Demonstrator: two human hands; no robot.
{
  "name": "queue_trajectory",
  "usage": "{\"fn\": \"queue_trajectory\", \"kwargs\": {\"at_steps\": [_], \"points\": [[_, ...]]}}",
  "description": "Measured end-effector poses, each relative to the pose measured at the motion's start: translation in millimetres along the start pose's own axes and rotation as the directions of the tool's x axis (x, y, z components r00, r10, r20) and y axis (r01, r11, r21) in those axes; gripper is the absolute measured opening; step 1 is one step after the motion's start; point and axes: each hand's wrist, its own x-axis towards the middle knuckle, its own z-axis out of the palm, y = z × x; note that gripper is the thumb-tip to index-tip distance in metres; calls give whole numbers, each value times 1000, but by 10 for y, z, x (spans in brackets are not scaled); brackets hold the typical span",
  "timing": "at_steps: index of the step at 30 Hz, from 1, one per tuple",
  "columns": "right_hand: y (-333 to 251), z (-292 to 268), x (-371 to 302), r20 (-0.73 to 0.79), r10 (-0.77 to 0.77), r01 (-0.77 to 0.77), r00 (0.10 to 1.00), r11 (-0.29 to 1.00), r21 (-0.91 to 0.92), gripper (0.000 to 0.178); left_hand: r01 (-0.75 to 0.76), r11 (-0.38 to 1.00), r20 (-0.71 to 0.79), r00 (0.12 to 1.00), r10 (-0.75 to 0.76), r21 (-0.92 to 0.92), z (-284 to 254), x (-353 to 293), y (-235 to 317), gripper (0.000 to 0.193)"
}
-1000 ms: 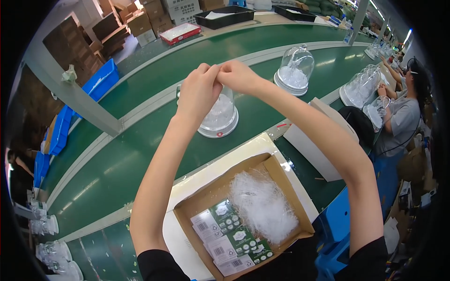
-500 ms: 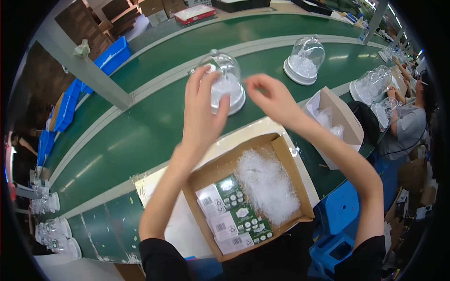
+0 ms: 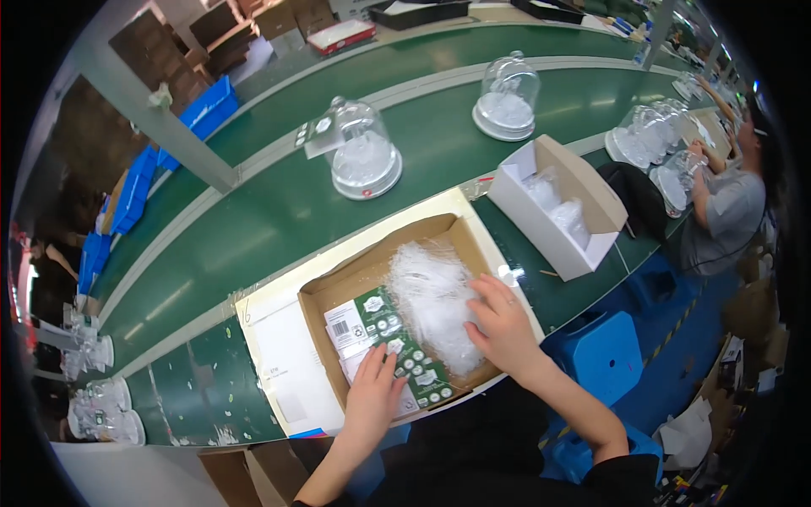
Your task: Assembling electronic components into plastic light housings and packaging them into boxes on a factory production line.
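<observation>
A shallow cardboard tray (image 3: 313, 302) stands before me on a white board (image 3: 281, 380). Green-and-white printed cards (image 3: 355, 321) fill its left side, and a heap of clear white plastic strands (image 3: 431, 300) fills its right. My left hand (image 3: 373, 399) lies over the cards, fingers stretched out and fingertips on them. At the right edge of the strands is my right hand (image 3: 505, 328), its fingers apart and slightly bent. Beyond the tray, a clear dome (image 3: 365, 144) on a round white base stands with a green-and-white tag (image 3: 319, 135) at its upper left.
Another clear dome (image 3: 507, 97) stands farther right on the green conveyor belt (image 3: 245, 220). A white box (image 3: 549, 207) with plastic-wrapped pieces is right of the tray. Several domes (image 3: 106, 410) sit at far left. A co-worker (image 3: 726, 203) and a blue stool (image 3: 596, 359) are at right.
Both hands have drawn back from the nearer dome and come down to the tray, left over the cards, right beside the strands. The dome stands released on the belt, its tag now visible.
</observation>
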Motion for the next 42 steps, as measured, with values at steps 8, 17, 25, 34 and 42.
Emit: {"fn": "queue_trajectory", "kwargs": {"at_steps": [8, 17, 25, 34, 42], "points": [[85, 33, -140, -195, -43, 60, 980, 995, 81, 9, 116, 991, 3, 993, -116, 72, -146, -33, 112, 28], [58, -34, -181, -295, 15, 8, 955, 997, 79, 11, 2, 995, -372, 928, 35, 97, -253, -220, 151, 23], [35, -35, -175, -299, -3, 36, 954, 994, 104, 29, -1, 947, -482, 861, -162, -320, -310, -182, 212, 22], [6, -81, -165, -251, 3, 30, 968, 991, 129, 29, -136, 686, -237, 970, -54, -715, -149, 667, 401, 28], [13, -32, -151, -228, 126, -48, 965, 946, 320, 16, -309, 515, -416, 904, -104, -800, 98, 1190, 245, 28]]}}
